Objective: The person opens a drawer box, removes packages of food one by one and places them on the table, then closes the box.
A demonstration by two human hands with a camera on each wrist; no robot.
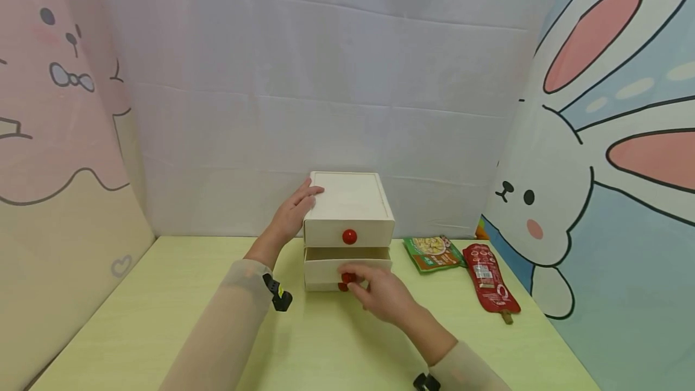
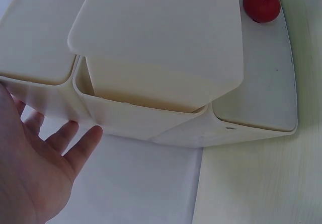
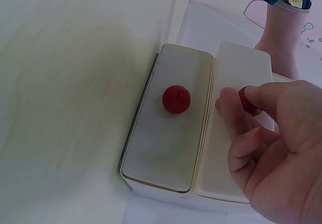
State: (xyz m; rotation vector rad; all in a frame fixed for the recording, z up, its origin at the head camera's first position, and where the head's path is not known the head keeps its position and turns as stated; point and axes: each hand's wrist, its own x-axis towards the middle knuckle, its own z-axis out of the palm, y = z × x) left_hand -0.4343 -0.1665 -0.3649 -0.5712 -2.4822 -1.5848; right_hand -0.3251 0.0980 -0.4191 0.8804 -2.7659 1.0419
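Note:
A small white drawer cabinet [image 1: 350, 197] stands against the back wall, with red round knobs on its drawers. Its middle drawer [image 1: 320, 270] is pulled partway out, and a strip of its inside shows under the top drawer [image 1: 326, 234]. Between thumb and index finger, my right hand [image 1: 382, 294] pinches the middle drawer's red knob [image 3: 250, 102]. My left hand [image 1: 290, 215] rests along the cabinet's left side, fingers extended, some reaching the top edge. Below, the bottom drawer [image 3: 156, 143] is closed, its knob [image 3: 176, 99] free of the hand.
To the cabinet's right, a green food packet [image 1: 432, 253] lies on the pale yellow-green table [image 1: 136, 318]. Beside it is a red pouch [image 1: 490, 279] with a brownish end. White cloth [image 1: 326, 65] hangs behind, and printed cartoon panels flank both sides.

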